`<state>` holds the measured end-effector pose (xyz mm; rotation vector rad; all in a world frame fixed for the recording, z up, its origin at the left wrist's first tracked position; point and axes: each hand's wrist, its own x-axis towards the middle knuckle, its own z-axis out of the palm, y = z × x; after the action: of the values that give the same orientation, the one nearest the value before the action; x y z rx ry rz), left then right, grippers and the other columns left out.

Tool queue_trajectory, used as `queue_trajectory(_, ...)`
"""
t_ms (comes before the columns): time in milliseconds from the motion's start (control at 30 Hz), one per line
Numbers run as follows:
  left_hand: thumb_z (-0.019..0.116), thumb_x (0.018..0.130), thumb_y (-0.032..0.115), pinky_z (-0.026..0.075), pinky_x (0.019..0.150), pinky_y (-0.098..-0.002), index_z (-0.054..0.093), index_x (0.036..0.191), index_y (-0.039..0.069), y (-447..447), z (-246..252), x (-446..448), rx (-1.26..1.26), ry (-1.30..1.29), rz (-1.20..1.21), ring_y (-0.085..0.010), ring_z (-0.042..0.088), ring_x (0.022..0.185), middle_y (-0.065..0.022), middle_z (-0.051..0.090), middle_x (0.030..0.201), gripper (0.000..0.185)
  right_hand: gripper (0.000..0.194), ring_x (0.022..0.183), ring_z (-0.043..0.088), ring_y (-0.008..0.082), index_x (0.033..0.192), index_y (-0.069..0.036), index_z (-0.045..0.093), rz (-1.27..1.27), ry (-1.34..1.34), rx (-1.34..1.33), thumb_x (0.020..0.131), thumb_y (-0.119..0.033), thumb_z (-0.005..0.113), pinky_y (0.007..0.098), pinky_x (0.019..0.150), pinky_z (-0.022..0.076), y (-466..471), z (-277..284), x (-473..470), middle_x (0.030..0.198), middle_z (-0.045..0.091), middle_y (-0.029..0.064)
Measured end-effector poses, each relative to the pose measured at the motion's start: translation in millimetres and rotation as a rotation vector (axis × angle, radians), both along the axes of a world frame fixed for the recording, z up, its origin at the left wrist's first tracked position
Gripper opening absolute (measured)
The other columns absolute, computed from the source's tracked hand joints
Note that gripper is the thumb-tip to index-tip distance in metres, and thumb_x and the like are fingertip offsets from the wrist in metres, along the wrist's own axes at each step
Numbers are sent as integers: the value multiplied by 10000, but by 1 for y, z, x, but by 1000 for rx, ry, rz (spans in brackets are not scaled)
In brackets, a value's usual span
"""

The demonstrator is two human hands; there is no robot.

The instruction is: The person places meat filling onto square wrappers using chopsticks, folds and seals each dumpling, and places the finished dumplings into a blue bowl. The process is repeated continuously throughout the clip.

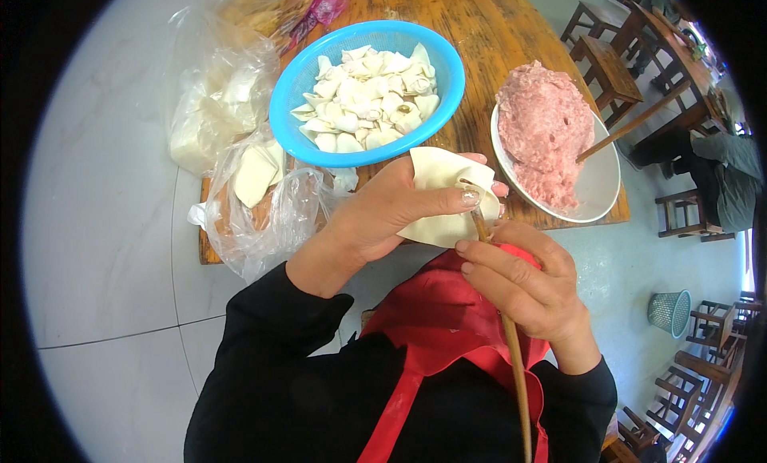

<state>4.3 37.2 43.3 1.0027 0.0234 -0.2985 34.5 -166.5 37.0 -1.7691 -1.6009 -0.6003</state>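
My left hand (389,205) holds a dough wrapper (440,169) on its palm and fingers, with the thumb pressed on a rolled fold near the wrapper's middle. In my right hand (533,277) is a long wooden stick (514,349); its upper end touches the fold beside my left thumb. Whether filling lies inside the fold cannot be seen. Beyond my hands, a blue plastic basket (278,124) holds many folded wontons (371,97). To the right, pink minced meat (542,127) is heaped in a white bowl (605,181), with another wooden stick (635,121) stuck in it.
Square wrappers (254,175) lie in an open plastic bag (281,223) at the left corner of the wooden table (491,19). Behind them stands a fuller clear bag (210,115). Wooden stools (608,73), a green wastebasket (668,313) and a seated person (728,175) are off to the right.
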Motion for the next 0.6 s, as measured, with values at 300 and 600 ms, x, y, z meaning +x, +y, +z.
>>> queue_trajectory(300,492,893,65,528,853,-328,533,1169,-72,-12,1,3,-3,-36,155,-227,644,1003,-169,639,1122,311,181,905,595,261,851,-79,641,1,-30,55,676,-46,672,314,771,550,5,-6,-6,1042,643,68)
queue_trajectory(600,428,953,106,543,775,-309,543,1139,-78,-13,5,2,221,-166,273,-216,678,892,-174,667,1047,286,135,890,625,295,905,-56,556,-36,380,378,819,-78,658,349,755,522,-15,-7,-30,1056,667,158)
